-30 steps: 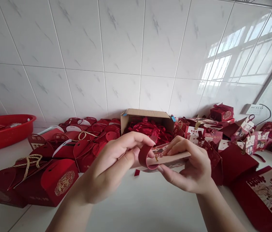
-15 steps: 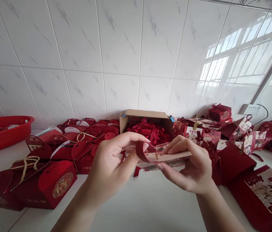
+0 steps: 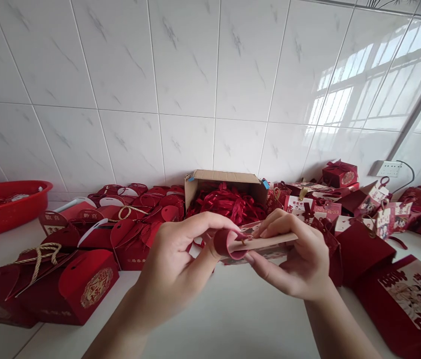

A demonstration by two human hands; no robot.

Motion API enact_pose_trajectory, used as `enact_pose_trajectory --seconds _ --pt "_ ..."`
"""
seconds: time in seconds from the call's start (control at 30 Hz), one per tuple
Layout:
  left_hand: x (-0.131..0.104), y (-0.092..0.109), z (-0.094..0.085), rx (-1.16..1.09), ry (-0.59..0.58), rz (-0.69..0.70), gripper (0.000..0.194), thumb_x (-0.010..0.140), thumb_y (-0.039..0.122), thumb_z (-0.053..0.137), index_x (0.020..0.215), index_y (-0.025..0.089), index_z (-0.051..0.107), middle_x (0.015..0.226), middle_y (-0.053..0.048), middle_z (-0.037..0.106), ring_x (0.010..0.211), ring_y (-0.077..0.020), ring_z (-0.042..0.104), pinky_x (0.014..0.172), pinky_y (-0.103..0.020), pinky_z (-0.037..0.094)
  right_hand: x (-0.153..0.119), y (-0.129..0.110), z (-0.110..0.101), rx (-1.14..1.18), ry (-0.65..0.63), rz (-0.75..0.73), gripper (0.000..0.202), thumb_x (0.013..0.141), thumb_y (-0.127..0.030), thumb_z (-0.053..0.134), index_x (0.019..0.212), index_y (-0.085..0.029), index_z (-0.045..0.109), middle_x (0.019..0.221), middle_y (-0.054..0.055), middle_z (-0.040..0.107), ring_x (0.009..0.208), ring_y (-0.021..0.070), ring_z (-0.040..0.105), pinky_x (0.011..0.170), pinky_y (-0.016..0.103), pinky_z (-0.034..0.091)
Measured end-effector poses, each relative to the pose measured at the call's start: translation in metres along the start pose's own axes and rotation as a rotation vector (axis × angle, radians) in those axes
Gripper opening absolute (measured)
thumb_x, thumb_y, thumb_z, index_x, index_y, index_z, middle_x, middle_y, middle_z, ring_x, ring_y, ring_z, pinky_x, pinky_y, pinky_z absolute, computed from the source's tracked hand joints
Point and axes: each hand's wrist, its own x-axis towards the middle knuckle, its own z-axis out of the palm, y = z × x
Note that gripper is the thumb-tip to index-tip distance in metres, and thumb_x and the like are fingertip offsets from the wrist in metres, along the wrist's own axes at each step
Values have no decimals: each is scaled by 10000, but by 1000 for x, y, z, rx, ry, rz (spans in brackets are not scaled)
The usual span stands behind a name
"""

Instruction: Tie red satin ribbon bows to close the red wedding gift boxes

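Note:
My left hand [image 3: 184, 264] pinches a dark red strap [image 3: 222, 243], curled into a loop, between thumb and fingers. The strap sits at the left end of a small cream and red printed gift box [image 3: 266, 243]. My right hand [image 3: 298, 257] grips that box, fingers on top and thumb underneath, above the white table. Behind my hands, a cardboard carton [image 3: 228, 175] lies with its mouth toward me, filled with shiny red ribbons [image 3: 228, 202]. Part of the gift box is hidden by my fingers.
Red gift boxes with rope handles [image 3: 83, 289] stand on the left, several more behind them. A red plastic basin [image 3: 12, 214] is at far left. Photo-printed red boxes [image 3: 404, 299] crowd the right. A power socket [image 3: 386, 168] is on the tiled wall.
The strap has curled tighter and lies closer against the box end. My left hand has shifted slightly right and down. The right hand keeps its grip.

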Motion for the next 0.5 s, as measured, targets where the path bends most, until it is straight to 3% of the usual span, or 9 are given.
enact_pose_trajectory --seconds 0.27,0.4,0.5 --pt "2 3 -5 -116 -91 -16 89 845 198 623 908 194 685 788 -44 677 667 -143 606 573 -245 494 1 0 1 -15 56 -69 246 687 -147 743 832 -187 549 683 26 597 592 173 580 492 314 478" --pt "7 -1 -9 -165 -216 125 230 778 104 614 983 189 676 934 -99 698 831 -229 664 703 -347 565 0 2 1 -38 118 -185 267 664 -136 757 854 -184 575 693 43 623 586 191 592 499 348 489" --pt "9 -6 -6 -146 -191 227 274 776 19 594 960 202 682 935 -89 713 942 -236 664 813 -373 567 -1 2 1 -59 145 -225 267 671 -155 764 875 -196 597 708 47 637 602 204 608 513 362 501"
